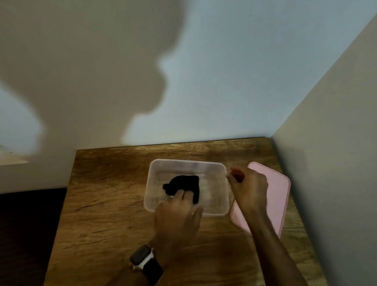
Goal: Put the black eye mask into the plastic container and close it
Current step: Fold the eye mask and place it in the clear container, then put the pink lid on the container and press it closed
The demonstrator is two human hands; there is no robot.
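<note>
Sat on a wooden table [115,204] with dark, streaky grain and a dull sheen. Looked like clear, faintly frosted plastic for the container [153,198], soft matt black cloth for the eye mask [184,183], smooth matt pink plastic for the lid [276,195]. Wore a watch [142,257] with a glossy face on a matt dark strap.

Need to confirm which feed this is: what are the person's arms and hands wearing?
Both forearms are bare, no sleeves in view. The left hand has a smartwatch on its wrist: a dark rectangular face in a light case, on a black band. The right hand and its wrist show no watch or gloves; whether it wears rings is too blurred to tell.
</note>
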